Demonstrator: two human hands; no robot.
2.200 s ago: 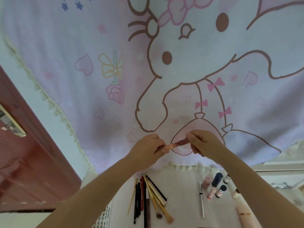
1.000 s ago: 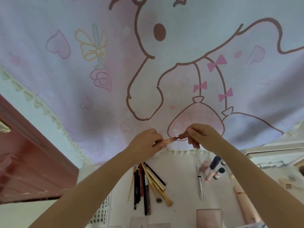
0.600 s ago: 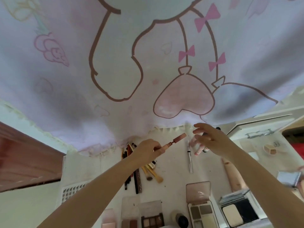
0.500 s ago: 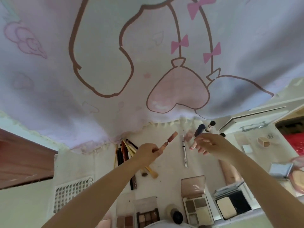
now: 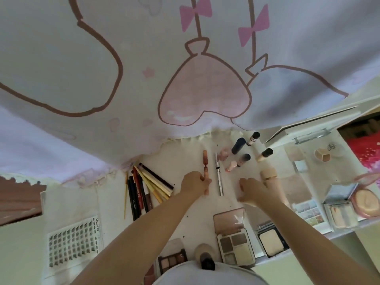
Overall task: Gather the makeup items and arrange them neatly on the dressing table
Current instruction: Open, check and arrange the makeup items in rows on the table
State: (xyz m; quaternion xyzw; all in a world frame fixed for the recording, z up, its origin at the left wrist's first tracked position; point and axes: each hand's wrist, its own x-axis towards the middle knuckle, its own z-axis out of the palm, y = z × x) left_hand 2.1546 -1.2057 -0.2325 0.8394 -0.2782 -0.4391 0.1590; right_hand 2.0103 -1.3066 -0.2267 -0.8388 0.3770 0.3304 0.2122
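Observation:
A slim pink lip gloss tube [image 5: 205, 160] lies lengthwise on the white dressing table [image 5: 185, 206], pointing away from me. My left hand [image 5: 194, 185] grips its near end. Just to its right, a silver liner pen [image 5: 219, 177] lies parallel to it. My right hand [image 5: 249, 191] hovers beside the pen with relaxed fingers and holds nothing. Several pencils and brushes [image 5: 144, 187] fan out to the left. Small bottles [image 5: 239, 154] stand in a group at the back.
Open eyeshadow palettes [image 5: 234, 238] and a powder compact [image 5: 271, 241] sit at the near edge. A peach tube [image 5: 268, 174], a round pink compact [image 5: 366, 203] and boxes lie to the right. A lash tray [image 5: 74, 245] is at the left. A printed curtain [image 5: 185, 79] hangs behind.
My right hand let go of the tube and dropped open toward the table. My left hand brought the tube down onto the table beside the silver pen. The view tilted downward.

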